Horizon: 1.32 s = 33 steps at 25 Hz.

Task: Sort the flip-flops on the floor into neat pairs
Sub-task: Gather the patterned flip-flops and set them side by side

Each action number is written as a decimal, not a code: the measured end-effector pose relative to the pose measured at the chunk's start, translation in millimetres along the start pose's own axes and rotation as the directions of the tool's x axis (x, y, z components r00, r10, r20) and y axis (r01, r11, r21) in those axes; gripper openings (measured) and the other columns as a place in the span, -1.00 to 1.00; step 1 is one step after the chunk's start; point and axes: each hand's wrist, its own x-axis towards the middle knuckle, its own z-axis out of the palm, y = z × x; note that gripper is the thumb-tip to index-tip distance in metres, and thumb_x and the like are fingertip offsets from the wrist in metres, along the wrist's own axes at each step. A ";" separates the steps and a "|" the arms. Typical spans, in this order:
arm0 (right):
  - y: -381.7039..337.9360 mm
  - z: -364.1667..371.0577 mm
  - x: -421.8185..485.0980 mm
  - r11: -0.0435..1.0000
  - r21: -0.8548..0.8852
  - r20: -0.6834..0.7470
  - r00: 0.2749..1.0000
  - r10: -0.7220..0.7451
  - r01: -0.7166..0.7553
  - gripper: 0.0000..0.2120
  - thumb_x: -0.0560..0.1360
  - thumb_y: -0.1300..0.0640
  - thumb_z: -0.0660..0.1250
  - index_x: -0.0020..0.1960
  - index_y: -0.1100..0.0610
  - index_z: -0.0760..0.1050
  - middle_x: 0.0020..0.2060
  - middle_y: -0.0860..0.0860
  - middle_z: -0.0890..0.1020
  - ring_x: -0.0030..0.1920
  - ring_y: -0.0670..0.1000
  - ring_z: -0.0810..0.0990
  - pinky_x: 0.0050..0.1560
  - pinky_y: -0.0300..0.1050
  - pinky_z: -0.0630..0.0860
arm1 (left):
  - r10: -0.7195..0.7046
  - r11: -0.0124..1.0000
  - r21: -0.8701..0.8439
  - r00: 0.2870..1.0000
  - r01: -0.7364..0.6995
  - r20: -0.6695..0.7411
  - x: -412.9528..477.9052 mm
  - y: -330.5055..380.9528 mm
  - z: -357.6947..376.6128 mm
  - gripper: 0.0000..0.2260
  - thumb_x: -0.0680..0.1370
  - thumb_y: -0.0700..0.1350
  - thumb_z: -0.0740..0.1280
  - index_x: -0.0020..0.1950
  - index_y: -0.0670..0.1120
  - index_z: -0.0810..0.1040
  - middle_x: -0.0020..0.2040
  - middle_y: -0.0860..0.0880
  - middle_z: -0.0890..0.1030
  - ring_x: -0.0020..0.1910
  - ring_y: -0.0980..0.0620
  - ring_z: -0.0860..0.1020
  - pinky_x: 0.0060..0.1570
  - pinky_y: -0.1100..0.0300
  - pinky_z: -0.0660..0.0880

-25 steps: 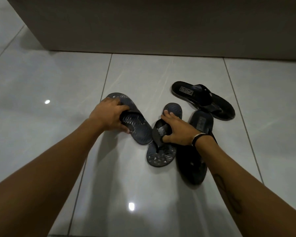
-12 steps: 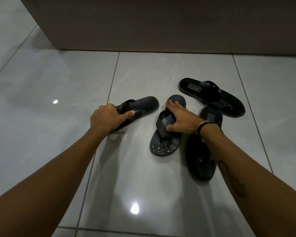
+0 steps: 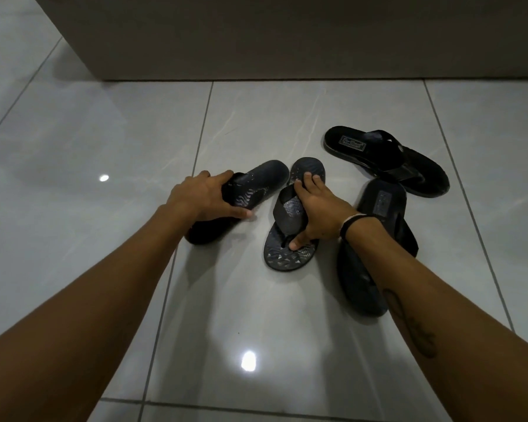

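Observation:
Several dark flip-flops lie on the glossy tiled floor. My left hand [image 3: 203,197] grips a patterned navy flip-flop [image 3: 256,185] at its strap, the heel end pointing up and to the right. My right hand [image 3: 316,208] holds the matching patterned flip-flop [image 3: 287,252] by its strap, fingers on the sole near the heel and thumb at the toe post. The two patterned ones lie close, heels almost touching. A plain black flip-flop [image 3: 363,281] lies partly under my right forearm. Another black flip-flop [image 3: 384,161] with a heel label lies behind it.
A grey wall or cabinet base [image 3: 287,41] runs across the back. Pale glossy floor tiles [image 3: 89,147] with grout lines spread to the left and toward me, with light glare spots on them.
My left hand has turned its patterned flip-flop clockwise, so its heel now lies next to the other's heel. My right hand has stayed on its flip-flop, which straightened slightly.

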 end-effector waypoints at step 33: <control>-83.7 18.2 12.0 0.970 -0.103 0.065 0.975 -0.213 0.219 0.44 0.16 -0.26 0.66 0.67 0.17 -0.19 0.67 0.17 -0.20 0.66 0.19 -0.27 0.63 0.08 -0.12 | 0.180 0.982 -0.064 0.981 -0.176 0.070 -55.9 -64.3 34.8 0.35 0.14 0.29 0.68 0.72 0.00 -0.03 0.72 -0.07 -0.24 0.70 -0.19 -0.08 0.62 -0.07 0.11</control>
